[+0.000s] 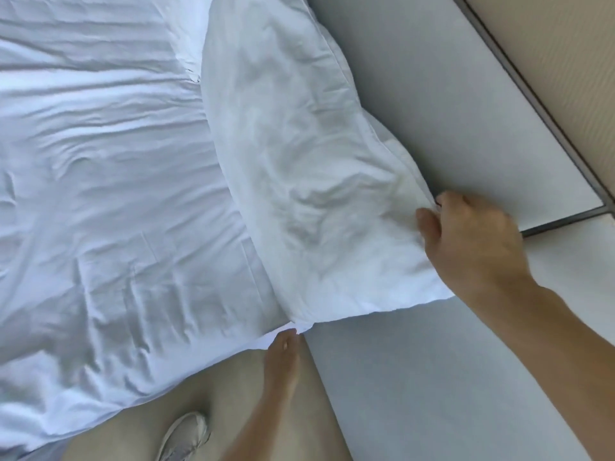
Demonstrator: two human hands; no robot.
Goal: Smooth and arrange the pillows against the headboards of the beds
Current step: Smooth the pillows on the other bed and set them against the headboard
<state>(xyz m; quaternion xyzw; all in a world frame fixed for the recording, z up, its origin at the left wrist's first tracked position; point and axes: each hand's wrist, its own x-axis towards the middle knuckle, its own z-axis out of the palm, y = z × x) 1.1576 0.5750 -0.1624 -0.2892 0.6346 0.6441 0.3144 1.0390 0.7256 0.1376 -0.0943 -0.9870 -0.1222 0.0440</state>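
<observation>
While you stand at the side of the bed, the white pillow (299, 168) fills the middle of the frame, running from the top centre down to the lower centre. Its cover is full of small creases, with deeper folds near its lower right part, and a flat sewn border runs along its right edge. It lies on the wrinkled white sheet (100, 194), which takes the whole left half of the frame, and its right long side leans against the pale grey headboard (449, 104).

Your right hand (472, 241), at the right of the frame, is closed on the pillow's right edge: the thumb lies on the front of the cover and the other fingers go behind it, between pillow and headboard, so the pillow's body lies to the left of this grip. Your left hand (283, 357), at the lower centre, reaches up to the pillow's lowest corner, and its fingertips meet the fabric there; whether they pinch it or only touch it, you cannot tell. The pillow stretches up and away from both hands.

A grey shoe (184, 434) stands on the beige floor (133, 440) at the bottom of the frame.
</observation>
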